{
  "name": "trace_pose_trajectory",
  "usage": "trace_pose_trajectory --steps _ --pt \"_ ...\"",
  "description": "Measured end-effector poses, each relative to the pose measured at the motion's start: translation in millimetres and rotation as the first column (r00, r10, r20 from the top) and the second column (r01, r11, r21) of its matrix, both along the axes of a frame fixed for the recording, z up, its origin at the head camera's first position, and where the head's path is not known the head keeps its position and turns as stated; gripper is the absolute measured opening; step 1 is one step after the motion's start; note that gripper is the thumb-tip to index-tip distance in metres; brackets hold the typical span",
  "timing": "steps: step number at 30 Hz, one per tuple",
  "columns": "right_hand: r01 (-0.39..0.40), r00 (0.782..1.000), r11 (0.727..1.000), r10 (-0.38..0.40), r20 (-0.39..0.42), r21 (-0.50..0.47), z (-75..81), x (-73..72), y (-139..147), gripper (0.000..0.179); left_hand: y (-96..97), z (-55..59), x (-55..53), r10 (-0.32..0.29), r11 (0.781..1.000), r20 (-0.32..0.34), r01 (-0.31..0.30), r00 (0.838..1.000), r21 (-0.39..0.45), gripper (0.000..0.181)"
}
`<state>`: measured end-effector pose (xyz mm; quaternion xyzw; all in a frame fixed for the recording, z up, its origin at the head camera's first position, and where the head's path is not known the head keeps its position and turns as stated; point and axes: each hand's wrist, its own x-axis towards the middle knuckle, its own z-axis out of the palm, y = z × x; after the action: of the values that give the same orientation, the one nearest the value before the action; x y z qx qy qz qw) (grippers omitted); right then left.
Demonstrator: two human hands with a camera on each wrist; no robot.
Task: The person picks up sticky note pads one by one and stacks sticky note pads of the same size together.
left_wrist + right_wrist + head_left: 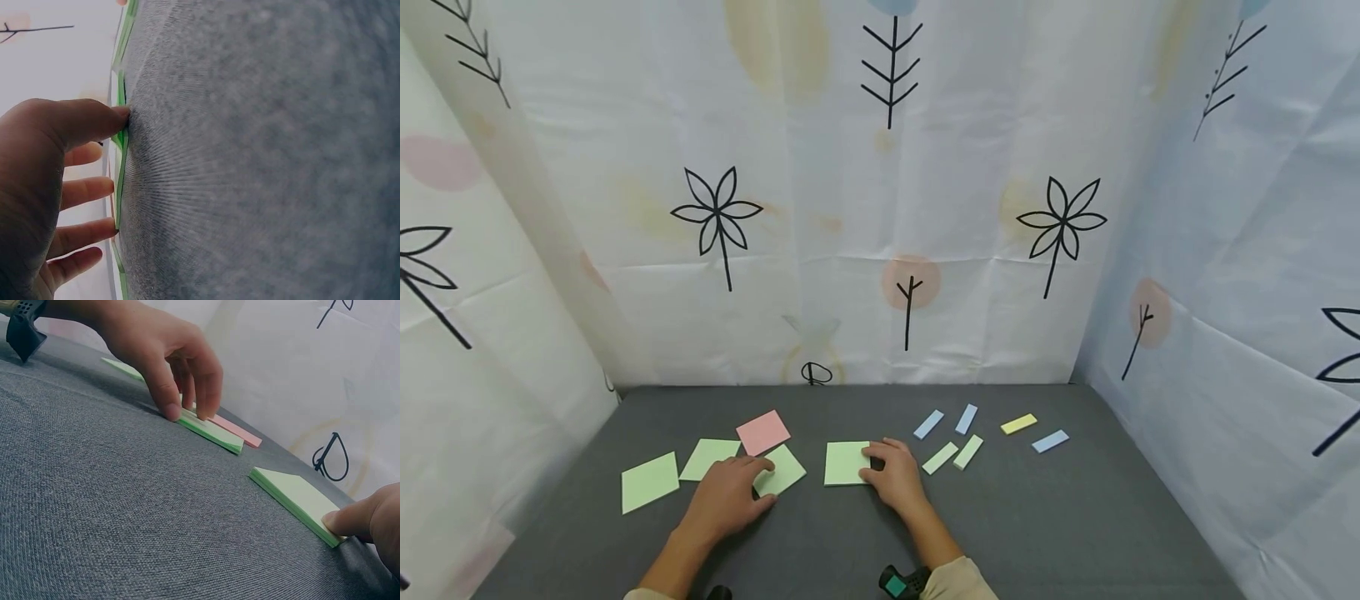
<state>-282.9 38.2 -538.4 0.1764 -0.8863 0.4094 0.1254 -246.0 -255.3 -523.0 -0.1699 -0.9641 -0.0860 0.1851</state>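
Observation:
My left hand (727, 493) holds a green sticky note pad (787, 469) by its left side, with the thumb at the near edge and fingers over the top. In the left wrist view the thumb (94, 119) touches the pad's thin green edge. My right hand (895, 475) grips another green sticky note pad (844, 463) at its right side. The right wrist view shows this thick pad (294, 494) flat on the cloth, the right thumb (350, 519) on its corner. Both pads lie apart from each other; the right hand's other fingers are mostly hidden there.
Two more green pads (650, 482) (709, 457) lie left, and a pink pad (763, 432) behind the left hand. Right of the hands are small blue strips (928, 424), green strips (940, 458) and a yellow strip (1018, 424). Patterned white curtains (850, 317) surround the grey table (1075, 525).

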Motion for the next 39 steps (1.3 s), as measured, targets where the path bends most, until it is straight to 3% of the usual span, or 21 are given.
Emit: trace_pose_trajectory --steps 5,12,19,39 --pt "-0.002 1.0 1.0 0.002 0.005 -0.002 0.1 0.2 0.8 0.032 3.3 2.0 -0.4 0.009 1.0 -0.015 -0.009 1.0 0.003 0.038" --pt "0.002 1.0 1.0 -0.002 0.001 -0.003 -1.1 0.0 0.8 0.032 -1.1 -3.2 1.6 0.074 0.976 0.022 -0.077 0.997 0.202 0.04" --pt "0.005 1.0 1.0 -0.005 -0.015 0.005 -1.5 -1.4 1.2 0.032 -9.0 -6.7 2.1 0.046 0.941 0.11 -0.08 0.993 0.33 0.054" --pt "0.018 1.0 1.0 -0.018 0.002 0.002 1.2 0.3 -1.2 0.032 -15.7 -2.6 1.1 0.034 0.938 0.243 -0.114 0.969 0.326 0.064"
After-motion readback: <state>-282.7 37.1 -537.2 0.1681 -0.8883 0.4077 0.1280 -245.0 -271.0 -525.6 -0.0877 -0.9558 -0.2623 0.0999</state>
